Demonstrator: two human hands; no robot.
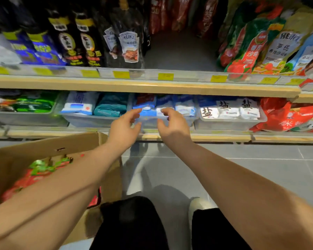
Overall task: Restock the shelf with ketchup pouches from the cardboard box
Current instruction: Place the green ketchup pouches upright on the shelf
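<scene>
Two bare hands reach side by side toward the lower shelf [224, 137]. The left hand [124, 126] has a fairly wide grip, thumb and fingers curved apart, holding nothing. The right hand [174, 123] has a narrower grip, fingers bent down over the thumb, also holding nothing. Just beyond both grips sits one clear bin [149, 124] of blue-and-white packets. Blur hides whether any fingertip touches it. It is one of four bins in that row. The bin right of the right grip holds three salt bags [228, 110].

Below and left of the left grip stands one open cardboard box [43, 145]. The red-and-green ketchup pouches [33, 175] lie inside it, too jumbled to count. Above both grips, the upper shelf [179, 56] shows a bare gap. One shelved ketchup pouch [246, 51] leans up and right of it.
</scene>
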